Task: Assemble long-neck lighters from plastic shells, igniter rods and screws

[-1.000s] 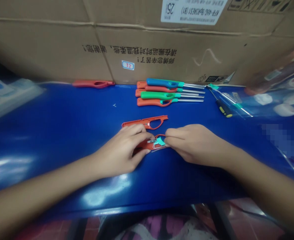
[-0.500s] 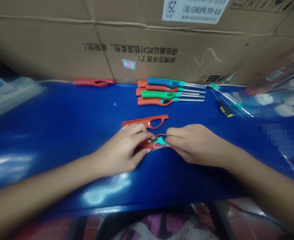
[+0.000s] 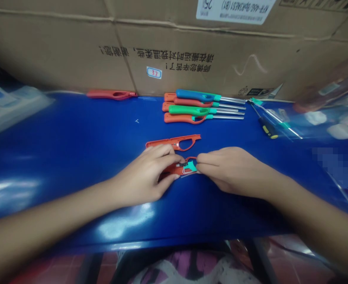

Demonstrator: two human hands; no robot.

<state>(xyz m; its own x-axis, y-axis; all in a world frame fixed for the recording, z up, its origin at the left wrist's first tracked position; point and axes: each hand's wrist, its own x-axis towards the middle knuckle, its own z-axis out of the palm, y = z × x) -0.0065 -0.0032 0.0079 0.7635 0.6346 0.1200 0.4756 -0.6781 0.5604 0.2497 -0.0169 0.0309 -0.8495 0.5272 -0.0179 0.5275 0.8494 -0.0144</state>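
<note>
An orange lighter half-shell (image 3: 174, 170) lies between my hands, with a teal trigger (image 3: 192, 166), a small black part and thin white wires in it. My left hand (image 3: 153, 169) is closed around the shell's left part, thumb at the lower edge and fingertips by the black part. At the shell's right end, my right hand (image 3: 230, 169) is pinched, its fingertips against the teal trigger and the frame beside it. What else those fingers hold is hidden. Just beyond my left hand rests a second orange half-shell (image 3: 174, 142), its hollow side up.
Several assembled long-necked lighters (image 3: 188, 109) lie stacked before a large cardboard box (image 3: 73, 51). A red lighter handle (image 3: 111, 94) sits to their left. A black-and-yellow screwdriver (image 3: 268, 128), metal tubes and clear plastic bags are at right. A blurred clear plastic item (image 3: 14, 106) is at far left.
The view has shifted slightly. Both hands keep their grip on the half-shell, with only tiny finger movement around the black part and the teal trigger.
</note>
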